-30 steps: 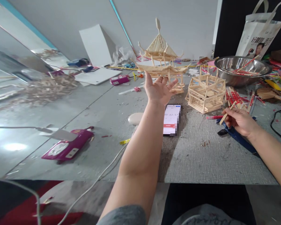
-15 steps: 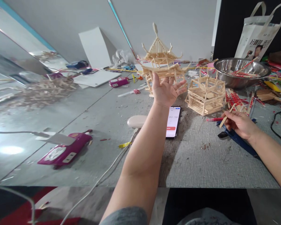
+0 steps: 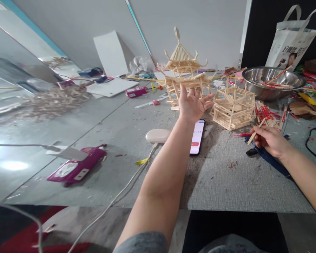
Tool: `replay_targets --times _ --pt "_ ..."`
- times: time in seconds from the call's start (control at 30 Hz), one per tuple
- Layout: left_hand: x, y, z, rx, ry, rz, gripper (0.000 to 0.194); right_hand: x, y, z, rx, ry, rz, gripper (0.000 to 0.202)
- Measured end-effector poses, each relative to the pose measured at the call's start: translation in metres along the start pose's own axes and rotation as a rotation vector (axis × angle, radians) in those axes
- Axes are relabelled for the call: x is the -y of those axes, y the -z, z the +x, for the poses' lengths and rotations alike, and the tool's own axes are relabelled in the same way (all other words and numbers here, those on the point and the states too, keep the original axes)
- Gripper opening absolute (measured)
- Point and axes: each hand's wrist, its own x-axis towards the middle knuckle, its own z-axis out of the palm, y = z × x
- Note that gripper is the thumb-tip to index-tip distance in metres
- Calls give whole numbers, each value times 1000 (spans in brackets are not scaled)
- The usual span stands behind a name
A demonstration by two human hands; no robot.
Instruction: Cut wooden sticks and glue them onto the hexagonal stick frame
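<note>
At the far middle of the counter [image 3: 221, 186], I've got the roofed stick model [image 3: 189, 80] standing upright, w/ the left hand [image 3: 192, 107] right in front of its lower tier, palm toward my cam. Its fingers are spread, nothing held; can't tell if the tips touch the model. Just to the right sits the hexagonal stick frame [image 3: 233, 111], approx. same colour. Farther right and nearer, the right hand [image 3: 273, 141] has its fingers pinching a pale stick [image 3: 252, 138] (might be two, can't tell), at a slant, w/ a dark blue item [image 3: 275, 164] just below. Phone [image 3: 197, 138], partly hidden, lies nearer me than the model. Red-patterned sticks [image 3: 264, 113] lie btwn the frame and the right edge, steel bowl [image 3: 275, 94] beyond. Near left: purple power strip [image 3: 91, 163].
</note>
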Motion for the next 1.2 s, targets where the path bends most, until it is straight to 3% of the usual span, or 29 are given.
replay_targets --times 0.33,0.53,0.63,1.0,1.2 --pt "0 1 6 -21 59 25 16 -2 3 2 21 11 -20 27" --pt "-3 2 8 -139 79 110 38 -3 3 2 18 1 2 28" --pt "-4 2 6 -165 68 190 38 -3 3 3 19 -1 1 28" --pt "-14 11 12 -11 90 145 45 -6 4 4 3 -5 -16 29" --pt "-18 17 15 -11 41 142 54 -6 3 4 22 -17 -13 30"
